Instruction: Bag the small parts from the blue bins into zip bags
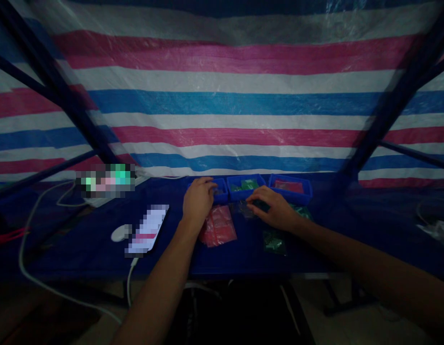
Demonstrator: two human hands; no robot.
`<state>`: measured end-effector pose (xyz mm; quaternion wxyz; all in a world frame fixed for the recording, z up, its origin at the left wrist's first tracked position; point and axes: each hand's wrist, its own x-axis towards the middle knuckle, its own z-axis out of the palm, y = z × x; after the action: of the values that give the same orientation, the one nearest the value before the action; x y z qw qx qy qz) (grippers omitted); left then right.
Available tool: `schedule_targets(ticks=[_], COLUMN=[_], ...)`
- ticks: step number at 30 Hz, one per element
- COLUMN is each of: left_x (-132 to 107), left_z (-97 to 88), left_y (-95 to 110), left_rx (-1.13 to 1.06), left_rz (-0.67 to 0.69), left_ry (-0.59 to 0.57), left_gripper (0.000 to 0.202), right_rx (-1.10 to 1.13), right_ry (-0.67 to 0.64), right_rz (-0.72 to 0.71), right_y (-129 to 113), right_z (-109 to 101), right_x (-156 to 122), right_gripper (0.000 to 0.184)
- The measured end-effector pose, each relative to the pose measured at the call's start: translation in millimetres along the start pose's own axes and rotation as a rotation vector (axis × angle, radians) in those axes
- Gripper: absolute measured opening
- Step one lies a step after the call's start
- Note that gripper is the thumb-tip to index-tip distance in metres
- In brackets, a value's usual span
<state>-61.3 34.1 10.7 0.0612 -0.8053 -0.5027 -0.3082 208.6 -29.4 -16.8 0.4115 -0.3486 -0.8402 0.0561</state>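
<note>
Both hands (198,200) near three blue bins (245,195)

Dim overall, striped sheet (222,103) lightest broad area, faint glare streaks on it, deep shadow under the table (225,261) below it, pixelated phone (150,227) below its left half, packets (219,229) below its middle softly blurred

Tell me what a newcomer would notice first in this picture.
Probably the striped sheet in pink, white and blue, which fills the background behind the table. Next might come the bright phone, its screen pixelated, lying on the left part of the table. Then the red plastic stands out near the middle, in front of the row of blue trays.
</note>
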Motion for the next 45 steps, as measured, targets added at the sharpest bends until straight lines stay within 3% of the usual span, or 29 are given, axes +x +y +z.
schedule_targets(ticks=[6,8,11,17,25,30,34,38,41,45], left_x=[-1,-1,-1,-1,0,-1,-4,-8,-9,-10], left_z=[7.6,6.6,2.2,-5.2,-3.1,-9.1,-12.0,-7.8,-4.2,-0.7], left_y=[-10,-7,0,11,12,19,31,41,44,45], left_rx=[0.07,0.058,0.029,-0.035,-0.085,-0.239,-0.526,-0.748,-0.82,-0.843], left_rz=[-0.041,-0.048,-0.027,0.035,0.071,0.086,0.089,0.095,0.101,0.058], left_ry=[-0.115,-0.106,-0.031,0.13,0.135,0.154,0.037,-0.148,-0.256,-0.301], left_gripper=[0.037,0.037,0.037,0.038,0.035,0.033,0.034,0.05,0.052,0.035], right_rx=[0.107,0.113,0.111,0.086,0.161,0.244,0.306,0.516,0.596,0.611], right_ry=[-0.353,-0.432,-0.466,-0.388,-0.37,-0.117,0.094,0.149,0.202,0.269], right_rz=[-0.226,-0.265,-0.24,-0.278,-0.252,-0.044,0.184,0.38,0.423,0.394], right_y=[-18,-20,-20,-20,-25,-20,-8,3,6,4], right_z=[1,5,12,14,17,9,4,7,10,11], right_x=[0,-1,-2,-3,-2,0,1,0,0,2], right_gripper=[0.046,0.058,0.057,0.052,0.04,0.026,0.021,0.021,0.031,0.053])
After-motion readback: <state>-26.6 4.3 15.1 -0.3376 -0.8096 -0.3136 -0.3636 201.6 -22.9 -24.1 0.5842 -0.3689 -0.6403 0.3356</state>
